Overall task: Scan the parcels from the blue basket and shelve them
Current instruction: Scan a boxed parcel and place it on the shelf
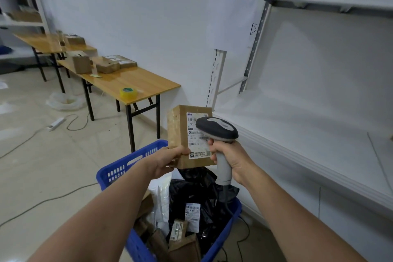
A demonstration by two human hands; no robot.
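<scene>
Frame centre, above the basket [119, 168]: box [180, 134], label toward camera, gripped at its lower edge by left hand [168, 160]. Right hand [230, 158] clenches scanner [217, 127], head over label, likely reading the barcode. Shelf [308, 134], right, awaits it.

A yellow tape roll [128, 92] sits on a wooden table [146, 83]; a power strip [55, 124] lies on the floor.

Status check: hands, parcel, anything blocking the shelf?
Left hand holds box above basket. Right hand grips scanner, head over the label. More parcels in basket. Shelf alongside, nothing blocking.
</scene>
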